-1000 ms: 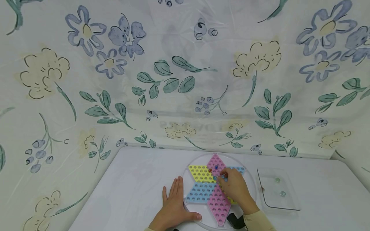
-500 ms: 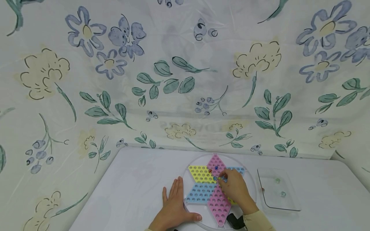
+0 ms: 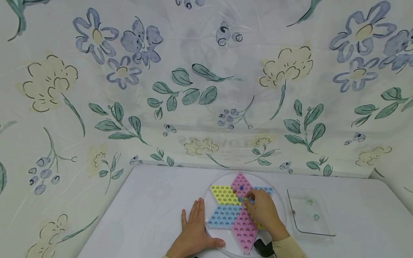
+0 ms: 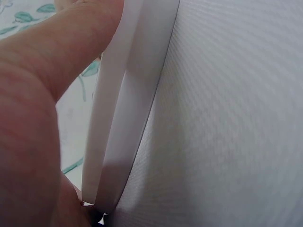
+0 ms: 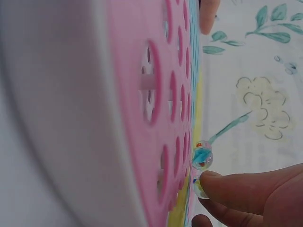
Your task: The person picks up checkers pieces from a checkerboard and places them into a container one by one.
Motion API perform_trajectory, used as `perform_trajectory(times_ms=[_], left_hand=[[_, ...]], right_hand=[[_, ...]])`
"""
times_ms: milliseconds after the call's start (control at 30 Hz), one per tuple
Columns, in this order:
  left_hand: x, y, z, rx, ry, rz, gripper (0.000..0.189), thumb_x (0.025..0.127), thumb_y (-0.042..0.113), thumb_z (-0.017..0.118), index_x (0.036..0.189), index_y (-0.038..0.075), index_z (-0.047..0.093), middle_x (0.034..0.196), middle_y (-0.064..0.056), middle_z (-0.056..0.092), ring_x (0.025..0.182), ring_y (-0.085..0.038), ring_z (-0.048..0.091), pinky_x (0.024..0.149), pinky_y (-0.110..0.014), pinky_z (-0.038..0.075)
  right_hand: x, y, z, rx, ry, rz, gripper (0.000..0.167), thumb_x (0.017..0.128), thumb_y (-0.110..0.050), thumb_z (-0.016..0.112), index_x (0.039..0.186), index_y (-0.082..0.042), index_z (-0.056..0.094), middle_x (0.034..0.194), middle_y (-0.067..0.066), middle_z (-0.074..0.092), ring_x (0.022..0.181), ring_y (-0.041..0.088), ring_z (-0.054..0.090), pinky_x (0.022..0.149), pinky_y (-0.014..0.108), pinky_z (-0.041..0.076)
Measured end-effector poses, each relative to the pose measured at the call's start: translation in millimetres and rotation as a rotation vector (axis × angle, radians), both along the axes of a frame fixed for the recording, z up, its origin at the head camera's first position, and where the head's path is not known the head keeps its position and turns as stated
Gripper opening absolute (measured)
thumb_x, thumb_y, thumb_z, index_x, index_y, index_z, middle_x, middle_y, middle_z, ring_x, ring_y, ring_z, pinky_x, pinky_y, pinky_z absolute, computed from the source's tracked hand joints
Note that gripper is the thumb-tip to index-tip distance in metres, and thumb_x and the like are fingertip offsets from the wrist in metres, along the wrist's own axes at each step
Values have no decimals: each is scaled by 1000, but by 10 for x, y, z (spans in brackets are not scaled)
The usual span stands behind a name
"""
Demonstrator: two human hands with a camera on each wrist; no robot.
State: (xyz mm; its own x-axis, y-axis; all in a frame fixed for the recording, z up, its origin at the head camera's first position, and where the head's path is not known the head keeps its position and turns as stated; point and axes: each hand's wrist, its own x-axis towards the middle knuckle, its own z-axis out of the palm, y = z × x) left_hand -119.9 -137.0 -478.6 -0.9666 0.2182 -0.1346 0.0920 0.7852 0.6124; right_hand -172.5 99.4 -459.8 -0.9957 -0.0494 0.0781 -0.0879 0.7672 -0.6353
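A star-shaped Chinese checkers board [image 3: 245, 229] in pink, yellow and blue lies on the white table. My left hand [image 3: 195, 231] rests at its left edge, fingers straight and spread, thumb over the rim; the left wrist view shows that thumb against the white rim [image 4: 111, 123]. Over the board's middle, my right hand [image 3: 261, 208] pinches a clear marble [image 5: 200, 189] with a yellow streak between thumb and fingers, close to the holes. A clear marble with blue inside [image 5: 202, 156] sits right beside it. A dark blue marble [image 3: 241, 187] and a reddish one [image 3: 234, 191] sit farther back.
To the right of the board stands a clear plastic box [image 3: 316, 231] with several marbles in it. A black strap-like piece [image 3: 264, 248] is at my right wrist. Behind the table [image 3: 129, 215] hangs a flowered cloth [image 3: 206, 118].
The yellow-streaked marble at my right fingertips shows now, where it was hidden a second ago; the right fingers have shifted slightly. My left hand has stayed in place.
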Motion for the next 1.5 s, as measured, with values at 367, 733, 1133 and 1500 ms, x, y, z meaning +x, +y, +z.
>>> perform_trajectory(times_ms=[367, 733, 1133, 1500], left_hand=[[-10, 0, -4, -13, 3, -3, 149, 59, 72, 84, 157, -9, 5, 164, -30, 9, 152, -44, 6, 112, -71, -8], [5, 8, 1, -20, -1, -7, 150, 59, 72, 84, 156, -11, 6, 163, -30, 11, 152, -45, 7, 112, -72, -7], [19, 3, 0, -11, -2, -11, 149, 60, 72, 83, 156, -10, 4, 163, -30, 10, 152, -45, 6, 112, -72, -8], [-7, -7, -31, -10, 16, -4, 152, 57, 75, 83, 157, -10, 5, 164, -28, 10, 152, -44, 7, 113, -70, -9]], right_hand=[[42, 40, 77, 9, 15, 7, 12, 89, -12, 72, 99, -5, 72, 90, 5, 63, 84, 20, 57, 71, 39, 50], [131, 114, 110, -4, 48, -13, 15, 89, -12, 73, 102, -5, 73, 93, 5, 64, 87, 20, 59, 77, 41, 53], [202, 210, 222, 14, 30, -31, 16, 88, -14, 75, 103, -8, 73, 93, 4, 64, 89, 20, 59, 77, 40, 53], [259, 349, 277, 4, 22, -34, 17, 90, -14, 73, 106, -7, 72, 97, 8, 64, 89, 23, 60, 78, 43, 53]])
